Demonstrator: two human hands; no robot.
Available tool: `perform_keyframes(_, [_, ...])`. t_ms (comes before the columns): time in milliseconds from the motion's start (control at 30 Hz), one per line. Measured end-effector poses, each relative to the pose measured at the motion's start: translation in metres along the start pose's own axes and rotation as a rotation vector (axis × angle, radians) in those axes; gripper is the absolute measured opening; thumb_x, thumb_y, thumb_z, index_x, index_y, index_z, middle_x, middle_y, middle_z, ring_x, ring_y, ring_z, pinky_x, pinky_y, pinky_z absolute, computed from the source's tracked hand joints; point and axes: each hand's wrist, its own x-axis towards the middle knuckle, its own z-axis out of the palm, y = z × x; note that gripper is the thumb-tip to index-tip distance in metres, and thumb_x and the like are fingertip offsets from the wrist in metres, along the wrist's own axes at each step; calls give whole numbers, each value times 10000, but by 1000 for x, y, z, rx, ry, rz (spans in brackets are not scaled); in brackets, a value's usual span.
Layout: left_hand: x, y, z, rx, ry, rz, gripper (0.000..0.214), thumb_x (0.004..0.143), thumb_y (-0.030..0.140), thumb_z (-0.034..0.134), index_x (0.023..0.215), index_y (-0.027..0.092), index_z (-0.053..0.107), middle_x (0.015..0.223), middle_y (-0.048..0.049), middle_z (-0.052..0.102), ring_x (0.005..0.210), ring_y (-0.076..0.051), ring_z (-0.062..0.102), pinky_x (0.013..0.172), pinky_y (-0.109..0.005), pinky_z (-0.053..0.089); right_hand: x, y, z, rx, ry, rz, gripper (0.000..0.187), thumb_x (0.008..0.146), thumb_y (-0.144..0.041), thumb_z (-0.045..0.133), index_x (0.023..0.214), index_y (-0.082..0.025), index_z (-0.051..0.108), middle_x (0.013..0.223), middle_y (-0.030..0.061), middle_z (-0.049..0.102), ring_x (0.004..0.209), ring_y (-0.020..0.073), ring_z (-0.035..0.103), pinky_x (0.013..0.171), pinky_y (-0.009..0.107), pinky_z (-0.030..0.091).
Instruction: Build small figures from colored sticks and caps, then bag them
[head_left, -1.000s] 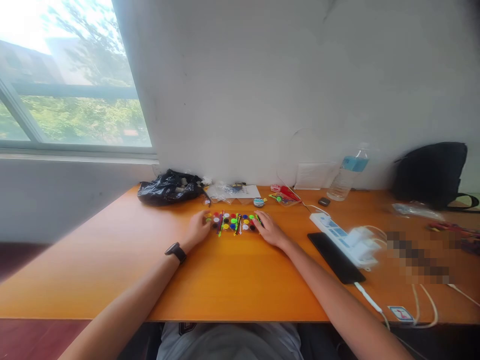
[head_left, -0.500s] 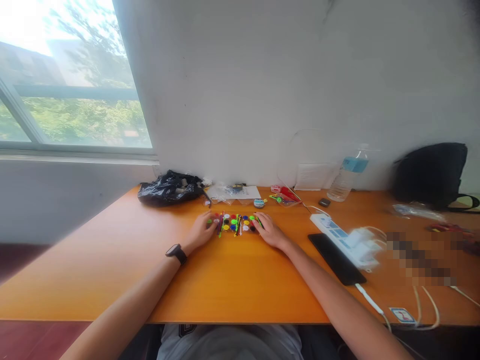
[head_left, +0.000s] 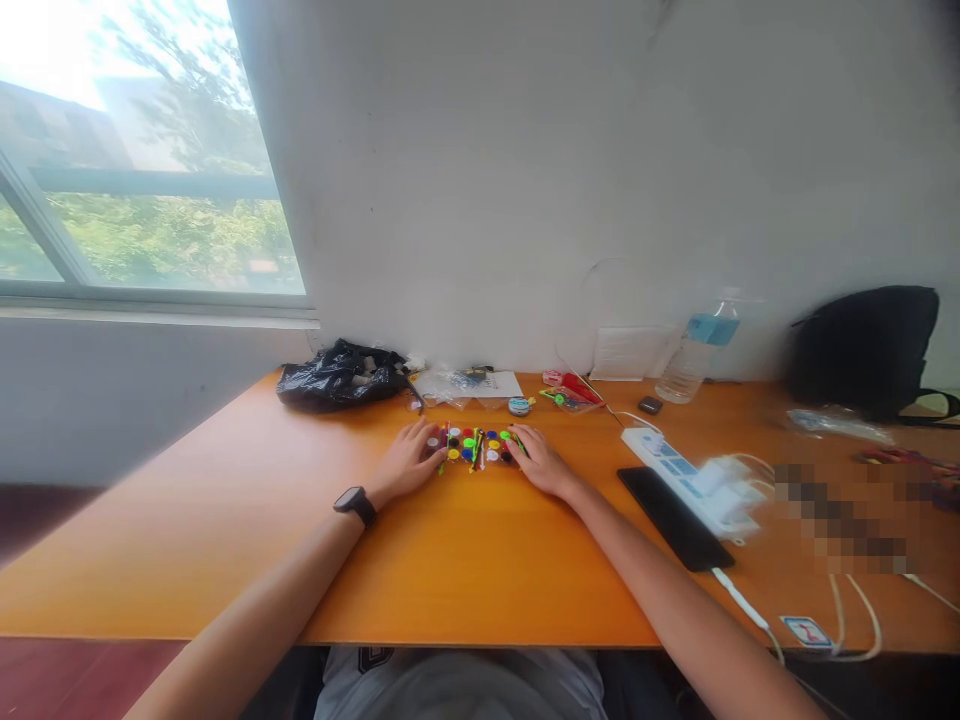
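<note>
On the orange-brown wooden worktop (head_left: 465, 580), the left hand (head_left: 411, 460) has moved inward over the left end of the small round multicoloured pieces (head_left: 468, 443), covering a green one seen half a second ago; the right hand (head_left: 536, 460) stays curved at their right end. I cannot tell whether either grips. Thin bright-coloured sticks (head_left: 477, 450) lie between them. Beyond, the crumpled black plastic bag (head_left: 337, 378) is unmoved.

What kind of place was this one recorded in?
Probably a plain indoor room with a desk, perhaps an office or study: a wooden desk against a bare wall, a window onto greenery, and a power strip beside a phone.
</note>
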Motion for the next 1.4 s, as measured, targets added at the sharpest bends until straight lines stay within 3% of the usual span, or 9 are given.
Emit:
perform_keyframes(267, [0, 7, -4, -1, 27, 49, 361, 1030, 500, 534, 1297, 279, 632, 1280, -90, 654, 1266, -320, 583, 1091, -484, 481, 0, 1, 0, -7, 4, -13, 593, 1066, -635, 355, 1415, -242, 631, 1494, 139, 603, 1434, 330, 514, 1250, 544, 375])
perform_keyframes(467, [0, 2, -1, -5, 8, 9, 525, 1008, 565, 553, 1427, 248, 570, 1465, -146, 576, 1436, -365, 483, 1177, -522, 419, 0, 0, -1, -15, 5, -22, 603, 1070, -622, 342, 1409, -220, 636, 1487, 155, 605, 1427, 336, 518, 1253, 553, 369])
perform_keyframes(567, [0, -1, 2, -41, -11, 11, 537, 1013, 575, 533, 1435, 245, 574, 1488, -149, 568, 1398, -344, 538, 1167, -493, 441, 1, 1, 0, -9, 12, -26, 591, 1067, -626, 353, 1406, -235, 638, 1481, 145, 613, 1423, 334, 520, 1248, 559, 374])
perform_keyframes(700, [4, -6, 3, -100, 88, -86, 616, 1005, 597, 526, 1474, 198, 536, 1576, -174, 508, 1461, -344, 488, 1193, -486, 419, 1, 3, 0, -6, 10, -18, 615, 1064, -647, 345, 1416, -231, 629, 1491, 147, 604, 1435, 330, 508, 1251, 554, 369])
perform_keyframes(900, [8, -10, -1, -41, 99, -136, 520, 1032, 572, 459, 1290, 180, 684, 1382, -150, 686, 1336, -346, 577, 1145, -508, 437, 0, 3, -1, -7, 2, -19, 649, 1064, -672, 321, 1428, -228, 622, 1498, 149, 595, 1440, 331, 503, 1259, 545, 361])
perform_keyframes(1133, [7, -8, -7, 29, 140, -169, 455, 1047, 454, 400, 1223, 199, 733, 1297, -131, 746, 1256, -336, 634, 1112, -491, 452, 0, 3, -1, -15, 18, -20, 633, 1062, -678, 334, 1420, -253, 638, 1480, 136, 613, 1425, 325, 520, 1249, 540, 378])
perform_keyframes(1400, [4, -5, -8, 28, 83, -162, 513, 1030, 457, 440, 1392, 175, 670, 1445, -134, 670, 1381, -351, 548, 1174, -495, 418, -1, -3, -4, -21, -16, -15, 589, 1072, -620, 351, 1416, -240, 642, 1494, 137, 602, 1444, 331, 499, 1262, 544, 360])
